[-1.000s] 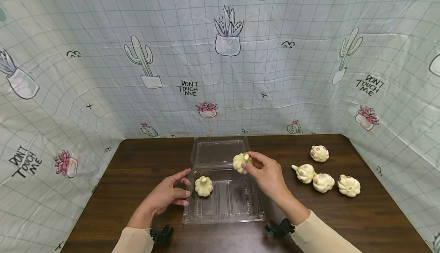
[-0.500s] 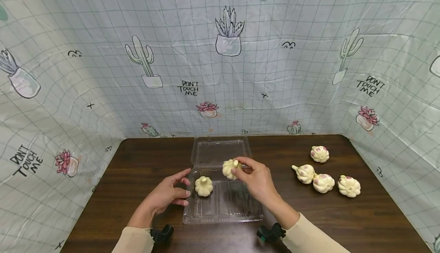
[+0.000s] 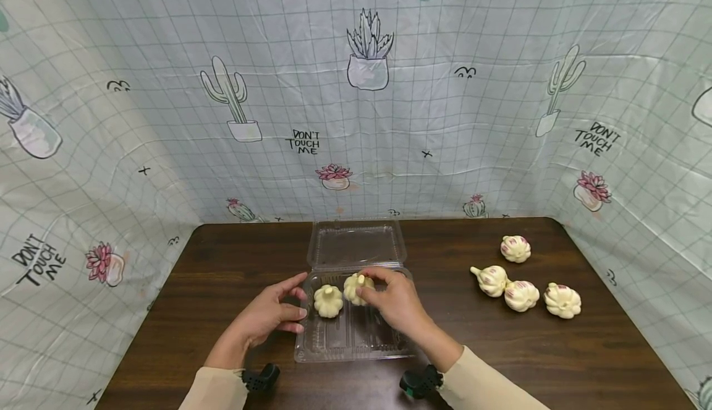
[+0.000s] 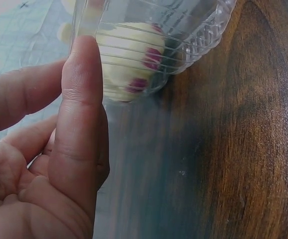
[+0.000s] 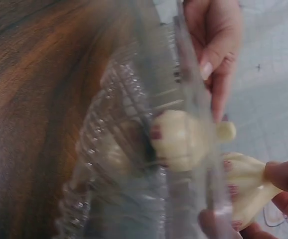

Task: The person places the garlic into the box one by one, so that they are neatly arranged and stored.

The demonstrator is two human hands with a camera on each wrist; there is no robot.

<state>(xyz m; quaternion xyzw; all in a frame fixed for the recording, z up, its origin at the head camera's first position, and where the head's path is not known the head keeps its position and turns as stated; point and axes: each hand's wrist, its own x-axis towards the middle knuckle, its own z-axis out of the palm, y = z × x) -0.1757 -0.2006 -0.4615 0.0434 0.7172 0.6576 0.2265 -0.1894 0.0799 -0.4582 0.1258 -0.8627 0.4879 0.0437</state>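
Note:
A clear plastic clamshell container (image 3: 347, 355) lies opened on the table, its lid (image 3: 356, 246) folded to the far side. One garlic bulb (image 3: 328, 303) stands stem-up at the left inside it. My right hand (image 3: 392, 302) pinches a second garlic bulb (image 3: 353, 291) by thumb and fingers, tilted, just above the tray beside the first. In the right wrist view this held bulb (image 5: 244, 189) shows purple patches. At the container's left rim, my left hand (image 3: 269, 314) touches the edge with fairly straight fingers. The left wrist view shows its thumb (image 4: 81, 84) against the clear wall.
Several more garlic bulbs lie on the right of the brown wooden table (image 3: 239, 249): one at the back (image 3: 515, 249), two touching each other (image 3: 492, 281), and one farther right (image 3: 562, 300). A printed curtain (image 3: 389, 119) hangs around the table's back and sides.
My right hand has carried its garlic bulb leftward and down, from above the container's right rear to beside the first bulb. My left hand has stayed at the left rim.

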